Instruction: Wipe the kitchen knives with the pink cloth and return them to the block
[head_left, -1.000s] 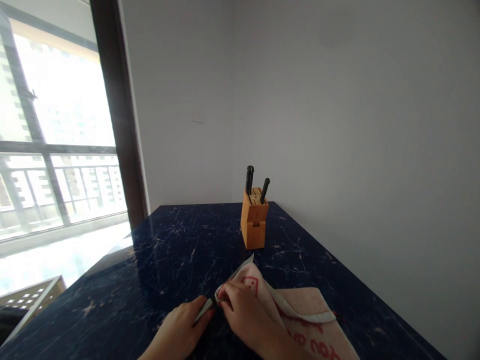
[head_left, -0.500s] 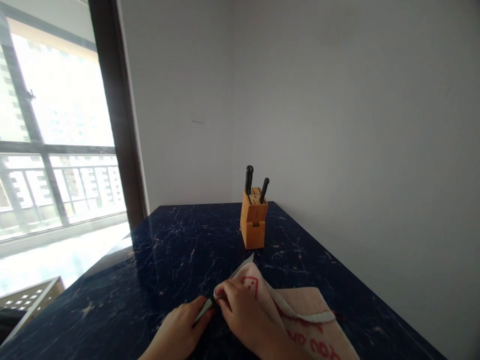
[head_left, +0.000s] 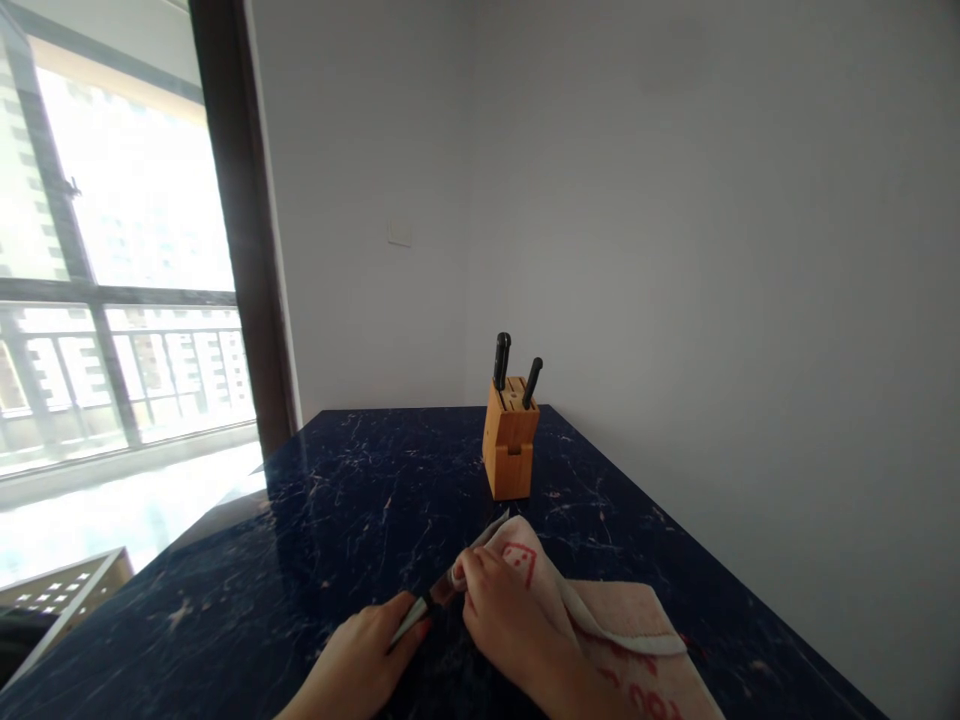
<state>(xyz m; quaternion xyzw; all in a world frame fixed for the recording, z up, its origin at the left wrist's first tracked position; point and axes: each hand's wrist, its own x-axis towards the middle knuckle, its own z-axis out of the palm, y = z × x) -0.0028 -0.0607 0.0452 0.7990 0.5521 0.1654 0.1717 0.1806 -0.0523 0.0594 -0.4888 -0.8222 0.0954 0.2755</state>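
My left hand (head_left: pixel 369 650) is closed around the pale handle of a knife (head_left: pixel 441 590), whose blade points away from me and up to the right. A pinkish-white towel (head_left: pixel 551 580) with red print is folded over part of the blade. Through the towel, my right hand (head_left: pixel 506 610) pinches the blade a little beyond the handle. A short stretch of bare blade shows between the two hands, and the tip sticks out past the towel. The rest of the towel drapes to the right over the table.
A wooden knife block (head_left: pixel 511 440) with black-handled knives stands farther back on the dark blue marbled table (head_left: pixel 375 480). Walls rise behind and to the right. At the lower left is a light perforated container (head_left: pixel 64 600), with a window (head_left: pixel 127 250) beyond.
My right hand has slid with the towel along the blade, away from the handle, baring more blade near it. My left hand has stayed nearly in place. The view has shifted slightly.
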